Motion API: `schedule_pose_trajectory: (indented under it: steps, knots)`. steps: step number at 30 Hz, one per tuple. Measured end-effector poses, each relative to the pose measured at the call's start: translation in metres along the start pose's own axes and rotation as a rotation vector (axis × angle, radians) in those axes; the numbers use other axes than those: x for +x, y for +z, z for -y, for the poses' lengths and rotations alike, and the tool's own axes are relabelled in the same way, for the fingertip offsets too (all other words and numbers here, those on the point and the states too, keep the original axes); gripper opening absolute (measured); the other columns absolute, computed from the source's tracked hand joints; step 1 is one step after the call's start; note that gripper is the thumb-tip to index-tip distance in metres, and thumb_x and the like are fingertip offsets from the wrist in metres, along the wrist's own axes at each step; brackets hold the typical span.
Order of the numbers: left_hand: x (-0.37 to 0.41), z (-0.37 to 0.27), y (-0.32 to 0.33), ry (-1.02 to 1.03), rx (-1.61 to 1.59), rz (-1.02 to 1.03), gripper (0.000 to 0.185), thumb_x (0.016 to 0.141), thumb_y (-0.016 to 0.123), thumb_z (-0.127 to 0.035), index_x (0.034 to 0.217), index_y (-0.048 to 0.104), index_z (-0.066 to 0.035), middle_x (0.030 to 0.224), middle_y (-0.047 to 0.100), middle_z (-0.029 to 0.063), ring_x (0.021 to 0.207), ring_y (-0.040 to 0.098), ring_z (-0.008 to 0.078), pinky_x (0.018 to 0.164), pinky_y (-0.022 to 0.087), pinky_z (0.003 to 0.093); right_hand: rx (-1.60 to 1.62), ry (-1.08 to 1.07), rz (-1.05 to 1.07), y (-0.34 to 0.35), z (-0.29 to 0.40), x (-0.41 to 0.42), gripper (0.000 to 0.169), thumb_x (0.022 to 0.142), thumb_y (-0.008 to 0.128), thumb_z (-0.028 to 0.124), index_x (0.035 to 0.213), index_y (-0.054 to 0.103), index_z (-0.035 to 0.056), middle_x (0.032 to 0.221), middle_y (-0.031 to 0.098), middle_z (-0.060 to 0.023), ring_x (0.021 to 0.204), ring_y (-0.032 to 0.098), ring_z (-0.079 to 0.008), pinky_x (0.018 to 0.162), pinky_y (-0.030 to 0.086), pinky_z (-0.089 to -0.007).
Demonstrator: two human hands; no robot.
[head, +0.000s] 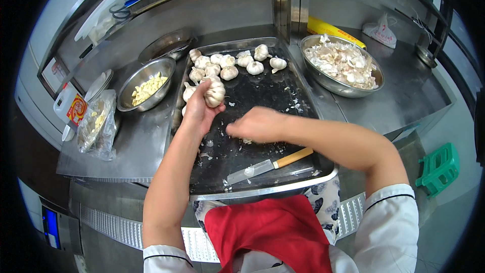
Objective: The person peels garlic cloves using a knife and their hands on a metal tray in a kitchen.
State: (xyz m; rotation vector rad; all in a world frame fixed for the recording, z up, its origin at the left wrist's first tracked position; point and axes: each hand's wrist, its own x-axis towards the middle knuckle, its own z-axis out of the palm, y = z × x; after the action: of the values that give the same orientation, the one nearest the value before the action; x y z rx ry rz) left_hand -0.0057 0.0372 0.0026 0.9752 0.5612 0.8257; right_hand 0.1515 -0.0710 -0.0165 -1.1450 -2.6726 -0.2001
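Observation:
My left hand [201,110] grips a whole garlic bulb [215,94] above the left side of a dark metal tray [261,94]. My right hand [257,125] hangs over the middle of the tray, blurred, its fingers curled; whether it holds anything cannot be made out. Below it a knife [271,165] with a pale wooden handle lies on the tray, a scrap of skin on its blade. More unpeeled garlic bulbs [229,72] cluster at the tray's far end, some partly hidden behind my left hand. Bits of garlic skin [206,155] are scattered over the tray.
Left of the tray stands a steel bowl [166,83] with peeled cloves [149,89]. At right, a larger steel bowl [333,86] is heaped with garlic skins [343,64]. A plastic bag [96,129] and a white jug [70,102] sit far left. A green stool [439,168] stands on the floor.

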Motion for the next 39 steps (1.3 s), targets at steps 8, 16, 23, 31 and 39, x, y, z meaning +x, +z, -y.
schedule_pose_trajectory:
  steps: [8, 16, 23, 31, 39]
  knots:
    - [-0.009, 0.010, 0.024, 0.133, 0.408, 0.190, 0.046, 0.082, 0.071, -0.021, 0.120, 0.049, -0.007, 0.097, 0.062, 0.0024, 0.081, 0.056, 0.0090, 0.067, 0.044, 0.0246, -0.905, 0.593, -0.536, -0.149, -0.128, -0.113, 0.028, 0.086, 0.065, 0.029, 0.099, 0.060, 0.0042, 0.083, 0.061, -0.0129, 0.078, 0.061, -0.0334, 0.076, 0.049, -0.0384]
    - [-0.006, 0.026, 0.027, 0.537, 0.742, 0.054, 0.051, 0.079, 0.073, -0.009, 0.122, 0.047, -0.002, 0.097, 0.061, 0.0058, 0.086, 0.058, 0.0110, 0.076, 0.048, 0.0256, 0.676, 0.604, -0.285, -0.060, -0.046, 0.018, 0.046, 0.093, 0.057, 0.039, 0.119, 0.052, 0.0016, 0.090, 0.064, -0.0120, 0.074, 0.062, -0.0165, 0.064, 0.052, -0.0312]
    - [0.020, 0.011, 0.013, 0.573, 0.584, -0.060, 0.041, 0.082, 0.068, -0.007, 0.114, 0.045, 0.004, 0.089, 0.062, 0.0115, 0.076, 0.063, 0.0149, 0.065, 0.052, 0.0258, 1.017, 0.590, -0.609, -0.015, -0.055, 0.064, 0.033, 0.098, 0.049, 0.036, 0.104, 0.055, 0.0040, 0.068, 0.057, -0.0013, 0.052, 0.051, -0.0078, 0.046, 0.041, -0.0229]
    - [0.007, 0.031, 0.019, 0.137, 0.566, 0.010, 0.035, 0.096, 0.053, -0.039, 0.087, 0.049, -0.006, 0.066, 0.055, 0.0030, 0.051, 0.051, 0.0088, 0.042, 0.038, 0.0212, 0.981, 0.683, -0.512, 0.011, -0.072, 0.042, 0.048, 0.099, 0.041, 0.044, 0.097, 0.057, -0.0010, 0.086, 0.063, -0.0156, 0.079, 0.058, -0.0216, 0.074, 0.046, -0.0361]
    - [0.011, 0.047, -0.004, 0.233, 0.836, -0.125, 0.041, 0.095, 0.052, -0.036, 0.076, 0.056, 0.000, 0.059, 0.055, 0.0047, 0.050, 0.051, 0.0133, 0.048, 0.040, 0.0293, 0.748, 0.570, -0.413, 0.014, -0.063, 0.047, 0.036, 0.096, 0.052, 0.040, 0.095, 0.054, 0.0041, 0.071, 0.058, -0.0060, 0.059, 0.054, -0.0098, 0.051, 0.044, -0.0260]
